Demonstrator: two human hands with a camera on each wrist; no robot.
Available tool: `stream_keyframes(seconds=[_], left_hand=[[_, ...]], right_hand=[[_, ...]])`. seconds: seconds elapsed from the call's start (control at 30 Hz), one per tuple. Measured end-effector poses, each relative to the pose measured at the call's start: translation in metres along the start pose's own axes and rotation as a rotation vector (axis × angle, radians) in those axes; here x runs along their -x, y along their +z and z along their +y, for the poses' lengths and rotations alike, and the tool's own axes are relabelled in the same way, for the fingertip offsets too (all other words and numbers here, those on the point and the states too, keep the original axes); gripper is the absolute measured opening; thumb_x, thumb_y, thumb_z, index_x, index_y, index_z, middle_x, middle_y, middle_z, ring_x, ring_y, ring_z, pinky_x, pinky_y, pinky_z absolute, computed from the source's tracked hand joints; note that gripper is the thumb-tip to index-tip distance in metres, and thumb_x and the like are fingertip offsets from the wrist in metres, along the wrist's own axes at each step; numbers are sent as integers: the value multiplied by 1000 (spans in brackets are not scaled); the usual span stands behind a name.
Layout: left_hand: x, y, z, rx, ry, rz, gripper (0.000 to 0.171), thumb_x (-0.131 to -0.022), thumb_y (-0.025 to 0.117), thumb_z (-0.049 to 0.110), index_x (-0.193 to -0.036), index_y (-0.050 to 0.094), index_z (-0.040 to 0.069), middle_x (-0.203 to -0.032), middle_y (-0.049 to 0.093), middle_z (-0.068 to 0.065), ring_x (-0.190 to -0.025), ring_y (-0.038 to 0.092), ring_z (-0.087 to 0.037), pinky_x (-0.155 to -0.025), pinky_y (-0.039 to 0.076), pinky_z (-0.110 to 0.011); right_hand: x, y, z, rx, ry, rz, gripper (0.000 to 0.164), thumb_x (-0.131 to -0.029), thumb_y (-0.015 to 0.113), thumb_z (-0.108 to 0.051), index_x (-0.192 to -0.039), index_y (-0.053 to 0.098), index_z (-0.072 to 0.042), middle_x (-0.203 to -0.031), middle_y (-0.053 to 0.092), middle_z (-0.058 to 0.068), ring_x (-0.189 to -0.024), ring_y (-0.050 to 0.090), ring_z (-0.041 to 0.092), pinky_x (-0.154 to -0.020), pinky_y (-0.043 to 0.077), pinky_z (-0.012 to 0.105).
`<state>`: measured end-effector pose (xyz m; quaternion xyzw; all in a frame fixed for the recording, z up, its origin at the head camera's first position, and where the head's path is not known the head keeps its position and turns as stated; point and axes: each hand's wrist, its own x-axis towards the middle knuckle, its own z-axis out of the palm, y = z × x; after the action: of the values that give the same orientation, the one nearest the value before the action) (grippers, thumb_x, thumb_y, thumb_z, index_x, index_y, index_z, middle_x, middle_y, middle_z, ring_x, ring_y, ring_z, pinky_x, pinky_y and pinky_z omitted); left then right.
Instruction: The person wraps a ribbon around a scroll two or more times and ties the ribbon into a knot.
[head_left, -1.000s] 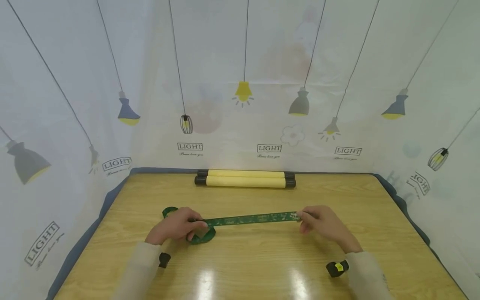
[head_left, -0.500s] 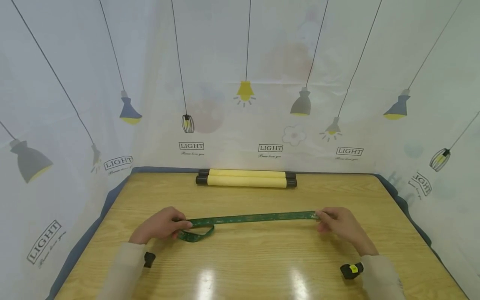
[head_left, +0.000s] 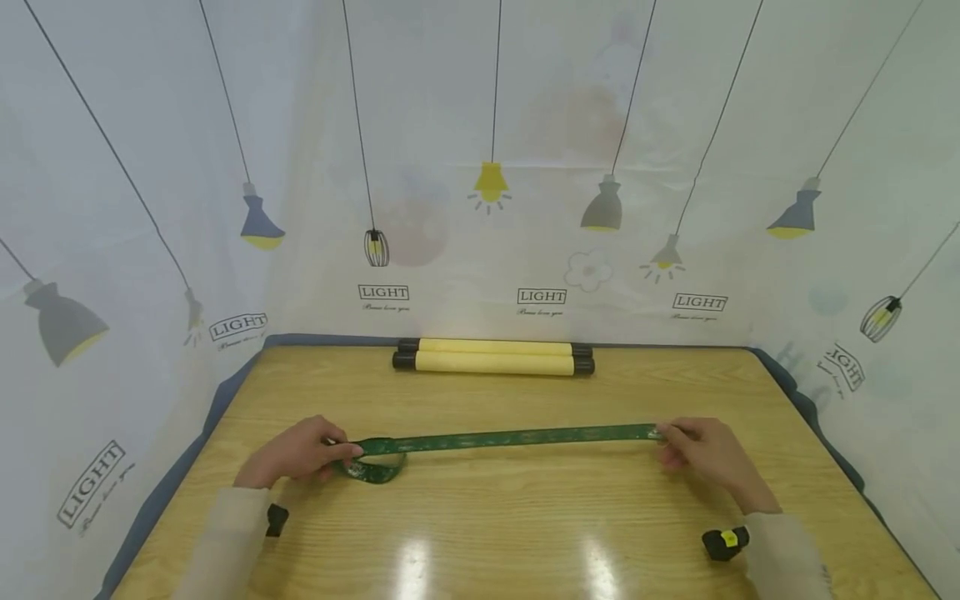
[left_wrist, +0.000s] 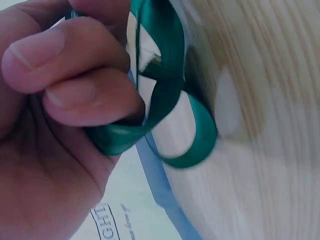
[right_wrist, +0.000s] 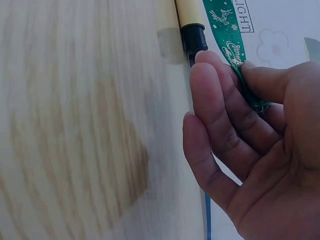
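Note:
A green printed ribbon [head_left: 510,438] is stretched nearly level between the two hands above the table. My left hand [head_left: 300,450] pinches it near its looped part, and a loop hangs beside the fingers. In the left wrist view, curls of the ribbon [left_wrist: 202,137] pass under and around the curled fingers [left_wrist: 90,95]. My right hand [head_left: 708,454] pinches the far end between thumb and forefinger. Pale lettering and a reindeer figure show on the ribbon [right_wrist: 225,30] in the right wrist view, where the other fingers [right_wrist: 207,95] are loosely bent.
Two yellow tubes with black ends [head_left: 495,362] lie side by side at the back edge of the wooden table [head_left: 495,533]. Behind and at both sides hangs a pale curtain [head_left: 450,100] printed with lamps. Both wrists carry a small black camera [head_left: 725,543].
Both hands have moved apart, left hand leftward and right hand rightward. The straight stretch of ribbon between them is longer, and the loops by the left hand look smaller than at first.

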<state>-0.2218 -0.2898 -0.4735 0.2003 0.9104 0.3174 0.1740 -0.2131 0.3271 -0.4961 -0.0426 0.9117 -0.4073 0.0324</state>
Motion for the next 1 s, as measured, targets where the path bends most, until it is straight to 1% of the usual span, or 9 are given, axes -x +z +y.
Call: stream_keyframes(seconds=[0.13,0.23,0.37,0.5,0.6,0.7,0.8,0.9,1.0], left_hand=[[9,-6,-8,-13,-43,4,36,-97,59,44,-78,73,17,-47,47,5,-39,37,-6,-42,38,-24],[15,-12,-11,-17,-69,0,39,-97,59,44,-75,70,13,-47,45,6,-40,37,-7,-43,38,-25],[21,-19,-16,-30,-86,-6,42,-97,59,44,-72,68,11,-46,43,7,-39,37,-7,-45,40,-26],[23,-21,-22,-39,-92,-2,44,-96,59,45,-69,67,11,-45,44,8,-39,40,-6,-45,42,-26],[20,-20,-26,-31,-82,-1,44,-96,59,45,-69,67,11,-46,46,6,-40,42,-7,-45,42,-28],[13,-17,-27,-26,-86,1,44,-96,59,46,-69,66,12,-47,47,4,-41,42,-8,-47,43,-28],[7,-15,-27,-32,-111,2,45,-95,59,46,-68,65,12,-49,49,3,-43,43,-9,-48,42,-28],[2,-13,-23,-27,-156,-12,47,-95,60,48,-66,64,11,-51,51,2,-42,39,-9,-45,37,-26],[-1,-11,-19,-24,-220,-30,49,-93,61,50,-64,64,10,-49,50,2,-40,33,-7,-41,30,-23]], right_hand=[[1,-4,4,11,21,-4,49,-102,52,-43,-105,69,3,-77,70,5,-67,68,17,-63,56,29],[2,-7,9,28,27,-4,50,-101,52,-44,-107,69,3,-76,70,4,-65,68,17,-63,55,29],[2,-11,16,55,38,-3,53,-101,51,-46,-110,69,3,-76,71,3,-64,68,16,-64,54,29],[0,-14,22,91,55,-10,55,-101,51,-47,-112,69,3,-75,70,1,-64,68,15,-67,54,30],[-2,-19,26,144,68,-24,55,-101,50,-49,-110,70,2,-73,69,0,-63,67,15,-71,53,33],[-4,-25,30,244,59,-20,50,-101,49,-49,-98,73,-4,-69,67,-3,-62,64,12,-72,50,35],[-5,-31,34,353,33,-14,46,-102,50,-46,-80,70,-11,-62,61,-6,-57,57,11,-66,45,34],[-4,-36,35,429,20,-21,46,-102,51,-42,-68,62,-13,-56,53,-5,-52,48,13,-58,39,32],[-2,-40,34,459,38,-41,46,-101,53,-41,-65,57,-14,-54,48,-3,-51,43,15,-54,35,31]])
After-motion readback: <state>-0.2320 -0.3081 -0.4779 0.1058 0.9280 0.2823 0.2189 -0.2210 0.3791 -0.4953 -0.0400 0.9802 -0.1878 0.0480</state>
